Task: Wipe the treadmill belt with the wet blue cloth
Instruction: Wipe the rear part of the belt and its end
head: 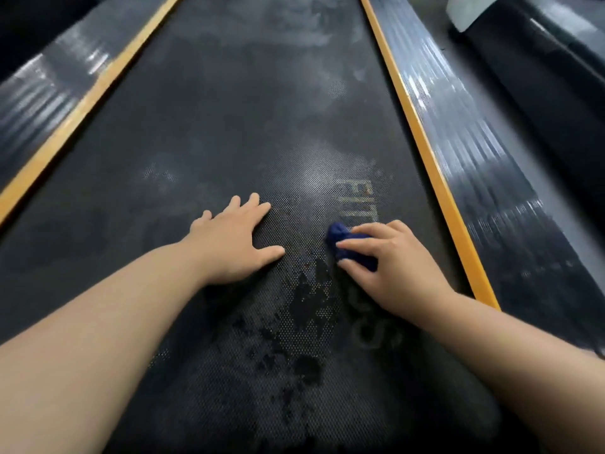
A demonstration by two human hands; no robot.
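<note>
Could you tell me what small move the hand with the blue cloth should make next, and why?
Probably push the blue cloth forward over the faded lettering: the right hand grips it, dark wet patches lie behind, and the belt ahead looks dusty.

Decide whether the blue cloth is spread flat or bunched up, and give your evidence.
Bunched up. The blue cloth shows as a wad under the right hand, whose fingers curl over it on the belt.
</note>
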